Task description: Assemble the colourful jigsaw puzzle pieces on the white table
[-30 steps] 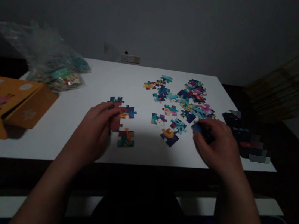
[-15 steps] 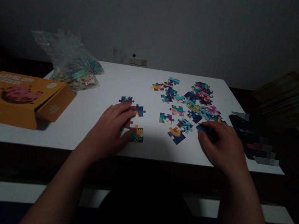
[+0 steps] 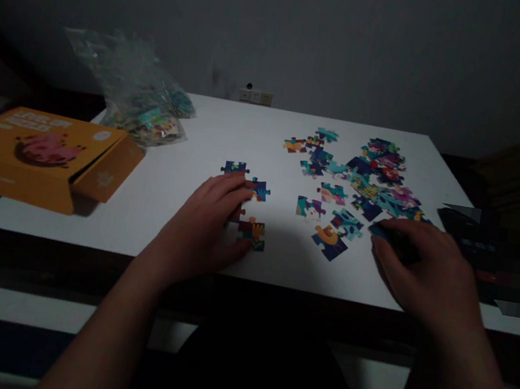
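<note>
Head view showed the left hand (image 3: 209, 222) pressed flat, fingers spread, on the joined puzzle pieces (image 3: 250, 209), steadying them on the table (image 3: 179, 208). The right hand (image 3: 425, 270) pinched a dark blue piece (image 3: 379, 230), loose pieces (image 3: 355, 183) just beyond its fingertips. Judged next: carrying that piece leftward to fit. Since earlier, both hands sat unchanged; only the view shifted.

The head camera looks forward and down, close over the white table (image 3: 209, 140).
</note>
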Demonstrator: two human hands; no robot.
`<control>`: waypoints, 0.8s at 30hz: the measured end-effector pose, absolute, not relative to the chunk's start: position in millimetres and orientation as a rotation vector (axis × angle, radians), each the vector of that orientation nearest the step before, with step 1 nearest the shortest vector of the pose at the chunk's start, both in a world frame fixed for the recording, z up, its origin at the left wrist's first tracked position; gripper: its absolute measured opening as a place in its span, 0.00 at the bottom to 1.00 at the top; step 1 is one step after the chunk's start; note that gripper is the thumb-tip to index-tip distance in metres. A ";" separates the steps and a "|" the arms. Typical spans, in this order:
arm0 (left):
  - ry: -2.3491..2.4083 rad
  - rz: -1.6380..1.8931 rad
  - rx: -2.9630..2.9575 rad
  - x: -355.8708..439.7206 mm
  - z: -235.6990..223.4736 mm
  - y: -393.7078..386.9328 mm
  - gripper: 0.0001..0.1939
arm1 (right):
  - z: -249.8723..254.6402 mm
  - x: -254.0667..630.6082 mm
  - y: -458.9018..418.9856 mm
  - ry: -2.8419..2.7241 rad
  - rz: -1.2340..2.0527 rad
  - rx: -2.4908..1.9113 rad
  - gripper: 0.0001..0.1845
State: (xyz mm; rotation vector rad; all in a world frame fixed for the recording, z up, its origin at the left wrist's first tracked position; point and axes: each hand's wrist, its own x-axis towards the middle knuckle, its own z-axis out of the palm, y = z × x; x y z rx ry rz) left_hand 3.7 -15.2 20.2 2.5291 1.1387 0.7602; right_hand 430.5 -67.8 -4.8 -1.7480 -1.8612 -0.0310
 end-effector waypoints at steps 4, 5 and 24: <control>1.142 0.761 2.533 2.9 18.2 -14.5 0.39 | -4.7 431.6 -66.5 -1.890 -0.037 -1.729 0.14; 1.138 0.761 2.539 2.8 17.8 -14.4 0.39 | -5.0 432.0 -66.1 -1.896 -0.037 -1.726 0.14; 1.197 0.717 2.607 -5.2 6.5 -0.2 0.25 | -2.2 415.1 -70.1 -1.839 0.029 -1.515 0.14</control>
